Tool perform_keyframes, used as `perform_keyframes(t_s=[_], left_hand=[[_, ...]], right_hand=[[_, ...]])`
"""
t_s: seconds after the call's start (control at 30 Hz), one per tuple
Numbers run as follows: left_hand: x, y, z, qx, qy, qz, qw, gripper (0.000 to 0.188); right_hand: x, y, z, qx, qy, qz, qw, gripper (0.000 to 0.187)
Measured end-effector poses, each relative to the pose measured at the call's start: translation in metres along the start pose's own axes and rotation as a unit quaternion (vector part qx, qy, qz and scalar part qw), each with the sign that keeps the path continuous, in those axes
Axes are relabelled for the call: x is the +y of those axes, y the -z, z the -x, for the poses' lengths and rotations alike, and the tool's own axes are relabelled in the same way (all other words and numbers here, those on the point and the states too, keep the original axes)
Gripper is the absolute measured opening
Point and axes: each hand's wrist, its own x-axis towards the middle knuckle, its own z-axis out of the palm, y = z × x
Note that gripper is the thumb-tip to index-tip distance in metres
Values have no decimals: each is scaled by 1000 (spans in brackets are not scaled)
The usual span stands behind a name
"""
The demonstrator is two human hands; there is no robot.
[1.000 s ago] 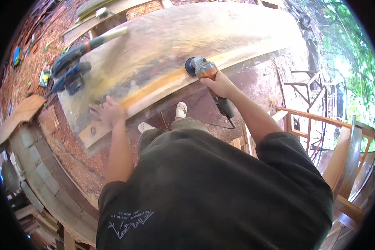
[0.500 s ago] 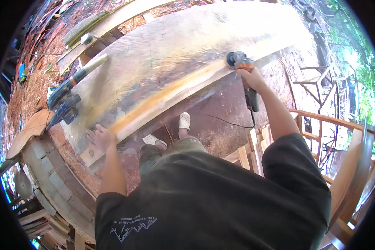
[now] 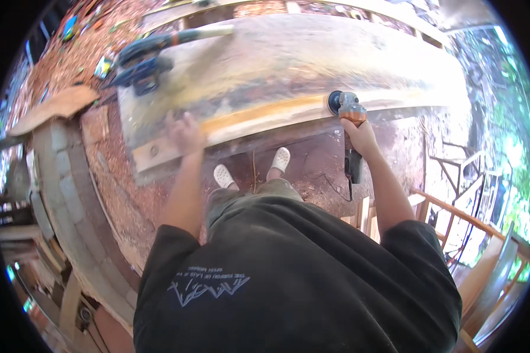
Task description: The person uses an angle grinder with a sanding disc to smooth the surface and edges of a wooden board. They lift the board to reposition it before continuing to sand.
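Note:
My right hand [image 3: 359, 134] is closed round the body of an angle grinder [image 3: 351, 107], grey and orange at the head and dark along the handle. Its round disc stands at the near edge of a long wooden board [image 3: 271, 120], which has an orange-brown streak along it. The cord hangs from the grinder's rear end. Over the board's left part is my left hand [image 3: 186, 134], blurred by motion, with its fingers stretched out and nothing in them. I cannot tell whether it touches the wood.
The board lies along the near side of a worn worktable [image 3: 341, 50]. A blue-black blower [image 3: 144, 59] with a long nozzle lies at the table's far left. Left of me runs a low block wall [image 3: 62, 170]; wooden frames [image 3: 447, 215] stand at the right.
The view has turned, so table and board lie more level. My left hand has shifted relative to the board and is now blurred. The right hand keeps its hold on the grinder.

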Motion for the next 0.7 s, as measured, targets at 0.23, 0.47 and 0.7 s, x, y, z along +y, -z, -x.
perform_keyframes(t_s=[0.23,0.47,0.7], left_hand=[[135,79,54,-512,68,295,804,69],[79,100,47,-469,358,540,600,67],[-7,148,28,-412,456,586,528,69]], right_hand=[[-62,-125,61,-90,52,44,994,51],[-105,-231,108,-167,130,67,975,63],[-173,-304,145,-247,140,114,952,51]])
